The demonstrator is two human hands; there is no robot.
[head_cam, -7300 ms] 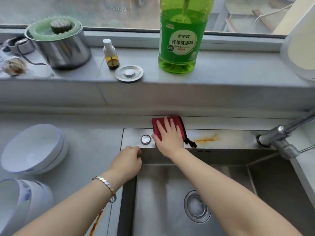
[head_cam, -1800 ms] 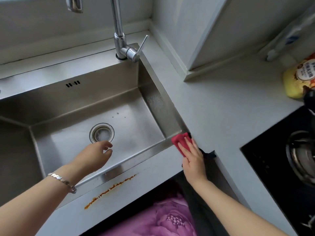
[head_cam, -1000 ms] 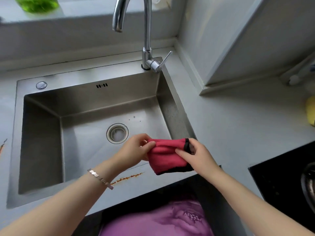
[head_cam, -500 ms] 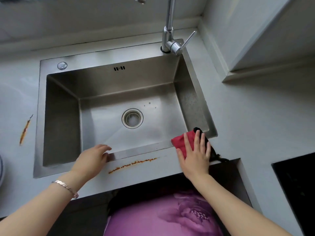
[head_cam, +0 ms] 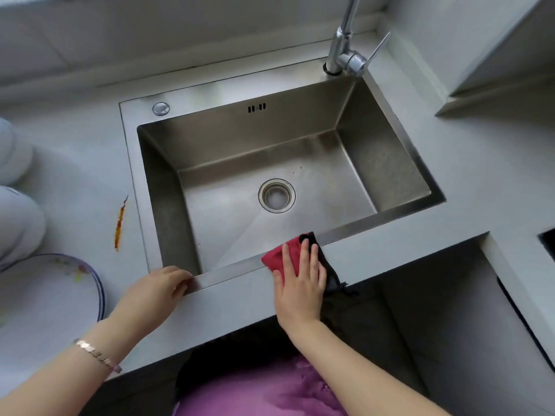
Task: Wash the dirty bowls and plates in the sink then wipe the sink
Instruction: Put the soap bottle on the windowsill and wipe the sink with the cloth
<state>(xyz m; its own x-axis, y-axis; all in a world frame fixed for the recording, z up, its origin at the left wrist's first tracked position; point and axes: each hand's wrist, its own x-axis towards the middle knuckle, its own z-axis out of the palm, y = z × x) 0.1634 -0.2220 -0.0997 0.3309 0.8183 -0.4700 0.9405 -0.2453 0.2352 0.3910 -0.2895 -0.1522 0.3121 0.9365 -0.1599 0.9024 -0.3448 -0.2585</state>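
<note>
right hand (head_cam: 300, 283) covers most of the red cloth (head_cam: 277, 259), faucet (head_cam: 345, 52) spout cut off at 12 o'clock, white bowls (head_cam: 15, 223) and plate (head_cam: 45, 295) clipped at 9 o'clock, plate pattern too blurred to read.

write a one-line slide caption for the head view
Right hand presses a red cloth on the sink front rim; left hand rests alongside.

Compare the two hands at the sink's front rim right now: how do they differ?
The right hand lies flat, fingers spread, pressing the red cloth with black trim onto the steel sink's front rim; the left hand is bare, fingers curled over that rim near the left corner. Only the left wrist wears a metal bracelet. Both rest on the same front edge.
</note>
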